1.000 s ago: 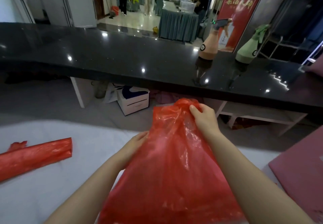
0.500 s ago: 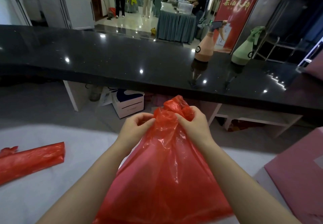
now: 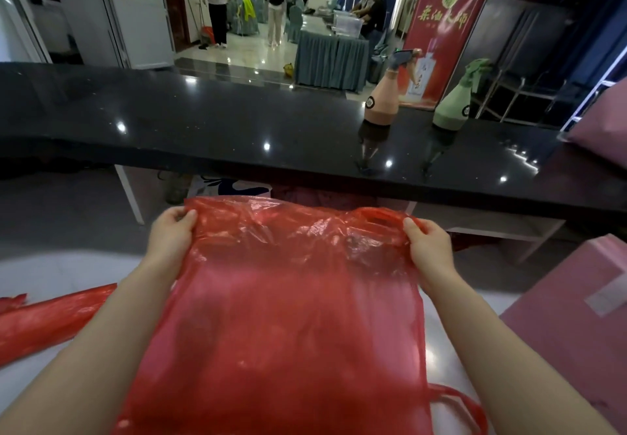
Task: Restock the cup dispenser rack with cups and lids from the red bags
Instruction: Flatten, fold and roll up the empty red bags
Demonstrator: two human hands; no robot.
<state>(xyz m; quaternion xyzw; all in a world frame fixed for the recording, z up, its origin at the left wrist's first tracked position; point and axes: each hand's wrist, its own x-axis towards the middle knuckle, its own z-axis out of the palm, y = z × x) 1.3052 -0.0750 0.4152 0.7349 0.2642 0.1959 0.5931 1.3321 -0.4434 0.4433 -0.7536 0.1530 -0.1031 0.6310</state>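
Fingers [image 3: 190, 214] partly hidden behind red bag [image 3: 291, 316].

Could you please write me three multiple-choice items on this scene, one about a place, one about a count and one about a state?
1. Where does the rolled red bag lie?
A. on the black counter
B. on the white surface, to the left of the left arm
C. on the pink box

2. How many spray bottles stand on the black counter?
A. one
B. two
C. four

3. How is the red bag held?
A. the left hand and the right hand each grip a top corner, spreading it wide
B. one hand alone holds it, bunched
C. it lies untouched

Answers: 1 B, since the roll rests on the white surface at the left edge. 2 B, a peach spray bottle and a green spray bottle stand side by side. 3 A, both hands pinch the bag's upper edge, far apart.
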